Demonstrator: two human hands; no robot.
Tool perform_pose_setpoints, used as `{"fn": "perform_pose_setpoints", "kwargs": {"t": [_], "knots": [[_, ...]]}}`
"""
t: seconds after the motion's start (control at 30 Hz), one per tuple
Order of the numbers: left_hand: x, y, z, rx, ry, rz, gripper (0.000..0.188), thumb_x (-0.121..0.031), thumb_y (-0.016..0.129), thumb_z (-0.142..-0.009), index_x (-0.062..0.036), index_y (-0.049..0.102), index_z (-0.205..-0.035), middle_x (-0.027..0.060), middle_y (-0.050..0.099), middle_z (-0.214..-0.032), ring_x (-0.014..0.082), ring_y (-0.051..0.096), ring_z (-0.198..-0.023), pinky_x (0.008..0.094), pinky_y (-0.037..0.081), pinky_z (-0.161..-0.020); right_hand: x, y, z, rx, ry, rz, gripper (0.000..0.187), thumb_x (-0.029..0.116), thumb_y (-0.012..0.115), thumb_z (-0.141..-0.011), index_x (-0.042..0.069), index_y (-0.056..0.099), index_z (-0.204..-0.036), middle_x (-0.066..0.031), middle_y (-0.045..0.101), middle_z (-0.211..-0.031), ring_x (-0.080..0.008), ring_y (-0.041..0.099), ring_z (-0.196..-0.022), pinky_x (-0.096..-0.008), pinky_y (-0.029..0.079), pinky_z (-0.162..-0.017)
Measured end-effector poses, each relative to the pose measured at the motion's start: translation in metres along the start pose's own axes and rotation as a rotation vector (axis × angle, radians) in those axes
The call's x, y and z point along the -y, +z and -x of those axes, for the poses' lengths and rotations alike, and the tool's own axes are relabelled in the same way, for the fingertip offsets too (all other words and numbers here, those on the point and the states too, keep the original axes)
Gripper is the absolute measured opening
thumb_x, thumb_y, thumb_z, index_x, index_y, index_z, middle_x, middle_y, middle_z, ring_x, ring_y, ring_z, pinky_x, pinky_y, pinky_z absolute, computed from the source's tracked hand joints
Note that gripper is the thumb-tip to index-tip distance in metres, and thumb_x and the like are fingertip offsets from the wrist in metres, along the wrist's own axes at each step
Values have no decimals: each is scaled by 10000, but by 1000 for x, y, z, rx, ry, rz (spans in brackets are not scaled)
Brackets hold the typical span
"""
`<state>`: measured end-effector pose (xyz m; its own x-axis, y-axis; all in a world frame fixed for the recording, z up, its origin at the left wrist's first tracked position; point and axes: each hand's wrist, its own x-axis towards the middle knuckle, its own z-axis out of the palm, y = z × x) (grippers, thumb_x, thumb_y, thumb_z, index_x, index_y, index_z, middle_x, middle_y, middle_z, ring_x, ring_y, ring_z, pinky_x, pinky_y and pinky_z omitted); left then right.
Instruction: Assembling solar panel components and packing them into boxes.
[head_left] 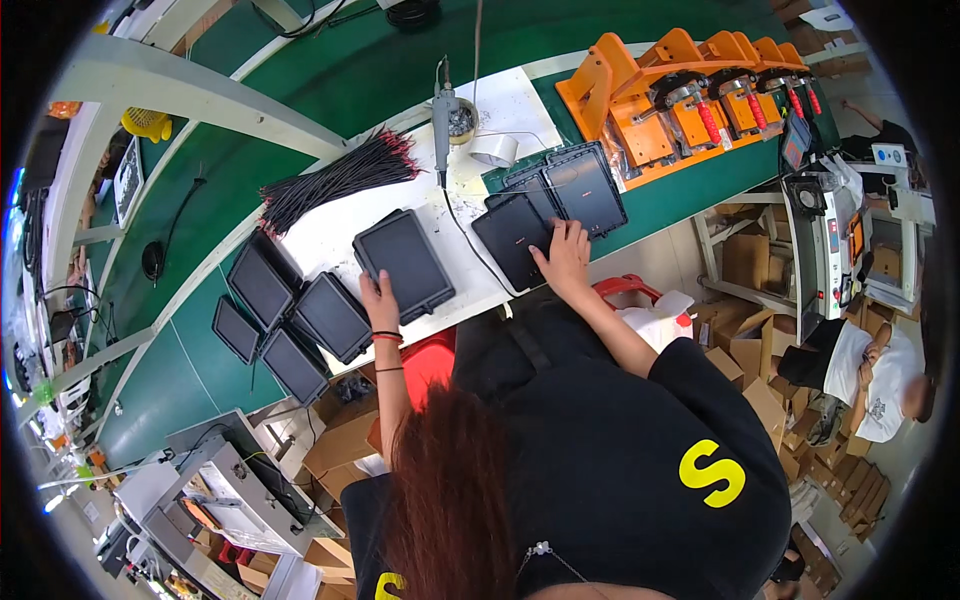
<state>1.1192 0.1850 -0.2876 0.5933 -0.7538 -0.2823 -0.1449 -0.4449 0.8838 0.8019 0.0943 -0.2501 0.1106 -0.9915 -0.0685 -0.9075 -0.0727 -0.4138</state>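
Note:
My left hand (381, 306) is closed on the lower left edge of a flat black plastic case (408, 262) lying on the white sheet. The thumb is on top, and the fingers are partly hidden at the side. With bent fingers, my right hand (566, 258) grips the right edge of another black case (512, 243), its thumb on the lid and its fingertips over the side. Small reddish marks show on that case. Just behind it lies a further black case (584, 196), close to my right fingertips. A thin dark cable (466, 232) runs between the two cases I hold.
Several black cases (328, 316) lie at left. Behind them is a bundle of black wires (335, 182) with red ends. A grey handheld tool (443, 128) hangs beside a tape roll (494, 150). Orange clamp fixtures (640, 135) line the back right. A person (870, 380) sits at far right.

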Motion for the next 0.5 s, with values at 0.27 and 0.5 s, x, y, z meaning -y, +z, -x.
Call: {"fn": "perform_pose_setpoints", "kwargs": {"t": [0.27, 0.5], "knots": [[13, -8, -4, -331, 133, -606, 461, -243, 615, -877, 37, 489, -1221, 230, 549, -1009, 360, 547, -898, 423, 439, -813, -7, 18, -10, 139, 150, 114, 678, 421, 785, -678, 42, 474, -1146, -136, 464, -1094, -314, 461, -1033, -428, 331, -832], [-8, 9, 5, -432, 57, -607, 547, -216, 628, -829, 0, 423, -1288, 237, 486, -1139, 400, 465, -1028, 477, 365, -900, -35, -6, -30, 438, 293, -338, 518, 319, 754, -748, -5, 519, -1077, -185, 583, -1110, -327, 545, -1081, -420, 393, -892]]}}
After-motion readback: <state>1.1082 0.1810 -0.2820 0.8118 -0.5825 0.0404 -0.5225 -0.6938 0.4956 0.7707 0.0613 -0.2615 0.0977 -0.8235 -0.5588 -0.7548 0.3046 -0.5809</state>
